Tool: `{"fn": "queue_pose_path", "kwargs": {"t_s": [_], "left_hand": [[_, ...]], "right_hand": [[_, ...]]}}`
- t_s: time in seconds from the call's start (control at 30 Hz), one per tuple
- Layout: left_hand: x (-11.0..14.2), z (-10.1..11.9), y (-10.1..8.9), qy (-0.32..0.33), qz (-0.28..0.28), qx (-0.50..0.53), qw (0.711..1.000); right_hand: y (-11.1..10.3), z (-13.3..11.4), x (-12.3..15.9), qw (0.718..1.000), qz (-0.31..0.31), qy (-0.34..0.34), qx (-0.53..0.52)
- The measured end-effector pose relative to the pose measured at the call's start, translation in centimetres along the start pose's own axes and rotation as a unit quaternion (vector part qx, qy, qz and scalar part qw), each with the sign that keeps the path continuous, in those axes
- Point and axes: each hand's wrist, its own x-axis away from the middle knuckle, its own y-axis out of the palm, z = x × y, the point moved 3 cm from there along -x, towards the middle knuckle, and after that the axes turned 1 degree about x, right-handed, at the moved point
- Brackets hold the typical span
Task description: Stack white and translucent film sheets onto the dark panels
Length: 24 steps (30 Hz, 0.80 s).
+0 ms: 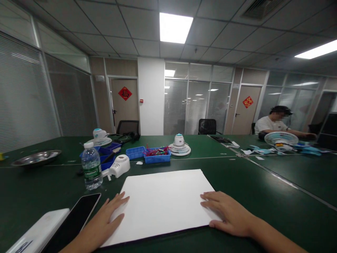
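A white rectangular sheet or board (165, 203) lies flat on the green table in front of me. On its left edge rests my left hand (105, 218), fingers spread and stretched across the white surface. My right hand (229, 212) lies over the right edge, its fingers also extended and apart. Neither hand is wrapped around anything. Close to my left forearm are a black-screened phone (76, 218) and a white box-like item (39, 228) with dark writing on it.
Beyond the left hand stands a water bottle (91, 167) beside a white plastic housing (120, 166). Farther back are a blue tray (157, 159) of red wires, a fan part (179, 146) and a metal dish (37, 158). A person (273, 121) sits at the far right.
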Motion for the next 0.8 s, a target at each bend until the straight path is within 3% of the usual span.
{"fn": "queue_pose_path", "kwargs": {"t_s": [0.3, 0.43, 0.53, 0.8], "left_hand": [[0.4, 0.8, -0.3, 0.012, -0.010, 0.002, 1.000], [0.4, 0.7, -0.3, -0.036, -0.013, 0.010, 0.999], [0.3, 0.6, -0.1, -0.049, -0.008, 0.004, 0.999], [0.4, 1.5, -0.2, -0.013, -0.021, -0.033, 0.999]], "right_hand": [[-0.2, 1.0, 0.0, 0.999, 0.035, 0.005, -0.032], [0.2, 3.9, 0.1, 0.977, 0.117, 0.177, 0.001], [1.0, 5.9, 0.1, 0.950, 0.136, 0.281, 0.007], [2.1, 7.2, -0.1, 0.948, 0.127, 0.290, -0.018]]}}
